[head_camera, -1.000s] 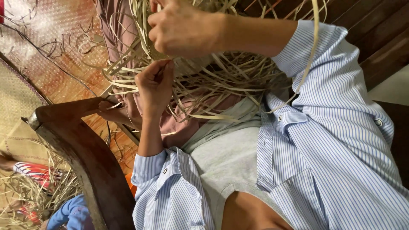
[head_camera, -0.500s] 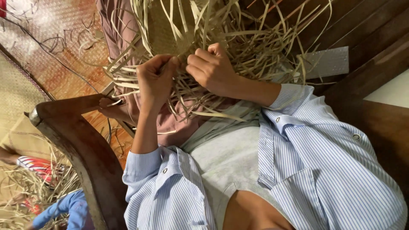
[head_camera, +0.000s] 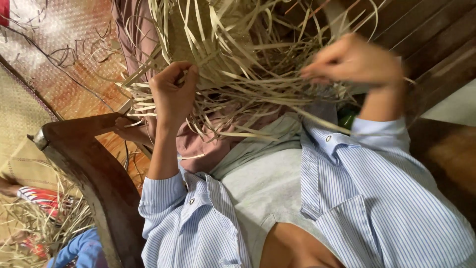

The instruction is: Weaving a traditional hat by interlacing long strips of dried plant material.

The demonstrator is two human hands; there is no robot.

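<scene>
A half-woven piece of pale dried-leaf strips (head_camera: 198,30) hangs over my lap, with many loose strip ends (head_camera: 248,79) fanning out below it. My left hand (head_camera: 173,94) is closed on a bunch of strips at the piece's lower left edge. Off to the right, my right hand (head_camera: 354,62) is blurred by motion, its fingertips pinched on a single strip. Both arms wear blue striped shirt sleeves.
A dark wooden chair arm (head_camera: 84,164) curves along the lower left. Beyond it lie a woven floor mat (head_camera: 59,74) and loose straw (head_camera: 44,218) beside a blue cloth (head_camera: 74,248). Dark wooden slats (head_camera: 426,34) fill the upper right. Pink cloth (head_camera: 203,144) covers my lap.
My right hand dropped from the top to beside my left hand, then swung out to the right with a strip. My left hand kept its grip and barely moved.
</scene>
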